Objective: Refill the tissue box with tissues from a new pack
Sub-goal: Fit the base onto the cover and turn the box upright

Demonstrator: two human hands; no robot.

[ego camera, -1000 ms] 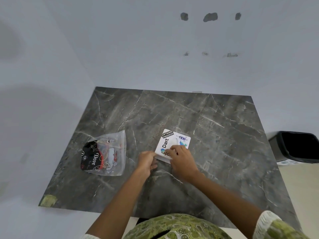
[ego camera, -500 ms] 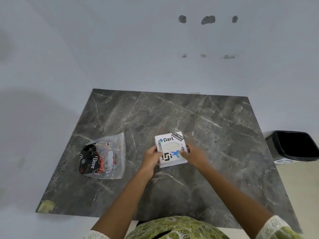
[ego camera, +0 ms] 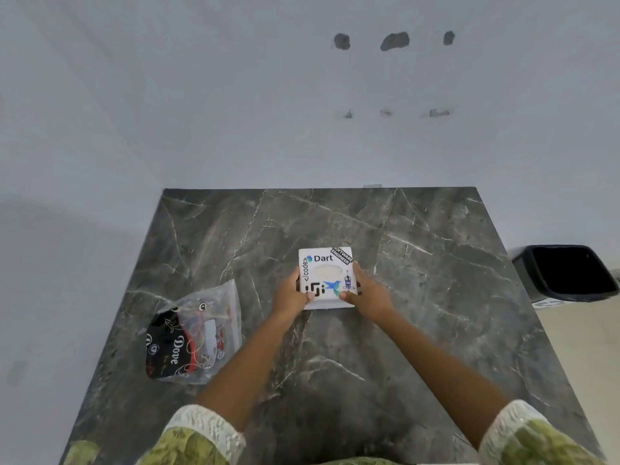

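Tissue box [ego camera: 326, 278]: white, square, covered in stickers, sitting near the middle of the dark marble worktop [ego camera: 419, 330], its top face up towards me with the pale oval opening showing.
My left hand [ego camera: 289, 294]: clamped on the box's left side, thumb lying over the near left corner of the top, fingers hidden behind the edge.
My right hand [ego camera: 367, 292]: clamped on the box's right side, thumb on the near right corner, fingers along the far side wall.
Grip: both of my hands hold the box between them; I cannot tell whether it rests on the worktop or is lifted just off it.
New pack [ego camera: 194, 333]: clear plastic bag with black and red printing reading "Dove", lying flat on the worktop to my left, well apart from the box, its far end crumpled; I cannot tell whether it is open or what it holds.
Bin [ego camera: 567, 273]: black, open-topped, on the floor off the right edge of the worktop.
Sleeves: green patterned with white lace cuffs, both forearms bare.
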